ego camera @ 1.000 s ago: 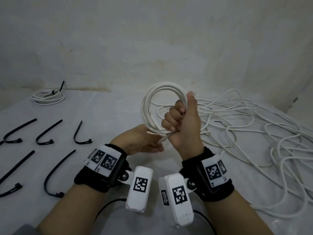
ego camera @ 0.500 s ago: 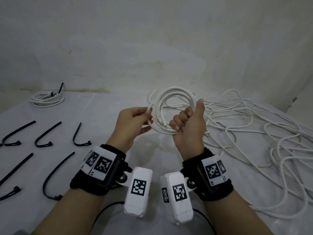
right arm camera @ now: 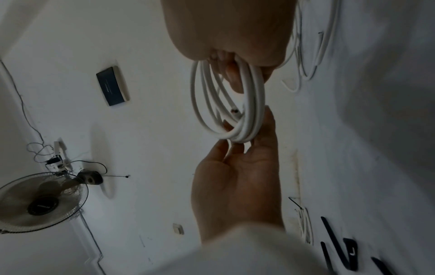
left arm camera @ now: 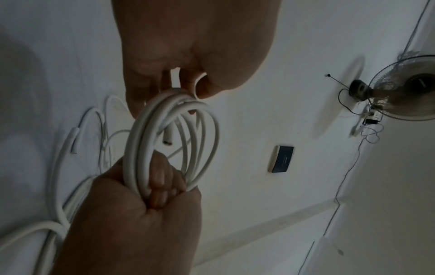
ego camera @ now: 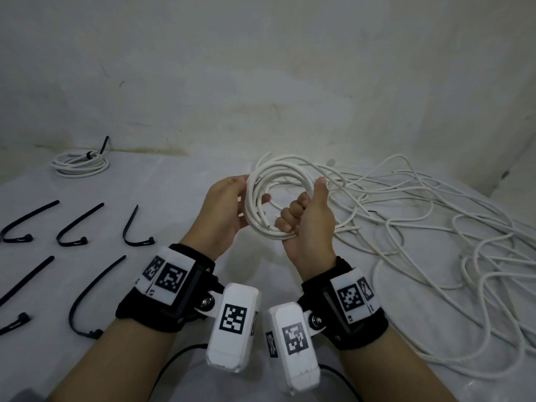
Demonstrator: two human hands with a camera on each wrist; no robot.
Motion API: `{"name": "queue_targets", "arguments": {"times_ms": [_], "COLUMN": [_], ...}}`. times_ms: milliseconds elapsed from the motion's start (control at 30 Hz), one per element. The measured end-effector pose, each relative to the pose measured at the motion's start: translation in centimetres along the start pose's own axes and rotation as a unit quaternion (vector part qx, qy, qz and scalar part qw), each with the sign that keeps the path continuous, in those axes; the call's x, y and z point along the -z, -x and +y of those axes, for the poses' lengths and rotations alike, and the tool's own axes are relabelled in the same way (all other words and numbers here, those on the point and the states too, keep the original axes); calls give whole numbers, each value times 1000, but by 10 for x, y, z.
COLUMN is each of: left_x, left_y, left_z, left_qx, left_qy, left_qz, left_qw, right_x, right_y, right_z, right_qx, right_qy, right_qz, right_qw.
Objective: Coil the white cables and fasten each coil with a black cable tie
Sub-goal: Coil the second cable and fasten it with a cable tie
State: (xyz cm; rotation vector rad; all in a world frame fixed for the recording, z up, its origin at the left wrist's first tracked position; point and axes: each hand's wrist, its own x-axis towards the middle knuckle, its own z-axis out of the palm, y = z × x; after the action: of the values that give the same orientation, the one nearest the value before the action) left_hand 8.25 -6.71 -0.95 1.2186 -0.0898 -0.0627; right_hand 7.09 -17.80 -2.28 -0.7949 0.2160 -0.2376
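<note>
Head view, from the left: five loose black cable ties (ego camera: pixel 76 230) lie in two rows on the pale surface (ego camera: pixel 174 198), and behind them, near the wall, rests a finished coil (ego camera: pixel 81 163) already bound with a black tie. At the centre both hands are raised above the surface with the white cable coil (ego camera: pixel 261 204) held upright between them. The left hand (ego camera: pixel 223 210) grasps the coil's left side, fingers bent round the strands and thumb on the near face; in the right wrist view its fingers (right arm camera: pixel 244 141) cup the bundle from below. The right hand (ego camera: pixel 310 224) is clenched round the coil's lower right part, fingers curled through the loop and thumb (ego camera: pixel 320 190) lying up along the strands; the left wrist view shows those fingers (left arm camera: pixel 162 178) wrapped tightly over the bundle, with a cut cable end (left arm camera: pixel 167 138) hanging inside the loop. To the right, the remaining loose white cable (ego camera: pixel 435 227) sprawls in tangled loops over the surface, well apart from the ties.
</note>
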Motion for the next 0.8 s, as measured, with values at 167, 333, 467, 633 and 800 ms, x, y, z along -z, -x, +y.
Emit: {"name": "queue_targets", "arguments": {"times_ms": [167, 333, 467, 633, 800], "left_x": [-1, 3, 10, 14, 12], "left_y": [1, -4, -5, -3, 1], "left_z": [-1, -4, 0, 3, 9], "left_qx": [-25, -40, -17, 26, -23], "left_qy": [-77, -103, -88, -92, -145], "left_qz": [-33, -15, -46, -47, -59], "left_qw": [996, 994, 995, 994, 987], "right_x": [1, 3, 4, 4, 5], "right_y": [0, -1, -2, 0, -4], "right_z": [1, 0, -1, -3, -11], "right_qx": [-23, -68, -103, -83, 135], "right_qy": [18, 42, 70, 146, 388], "right_qz": [-15, -66, -105, -144, -90], "right_qw": [999, 995, 987, 975, 907]}}
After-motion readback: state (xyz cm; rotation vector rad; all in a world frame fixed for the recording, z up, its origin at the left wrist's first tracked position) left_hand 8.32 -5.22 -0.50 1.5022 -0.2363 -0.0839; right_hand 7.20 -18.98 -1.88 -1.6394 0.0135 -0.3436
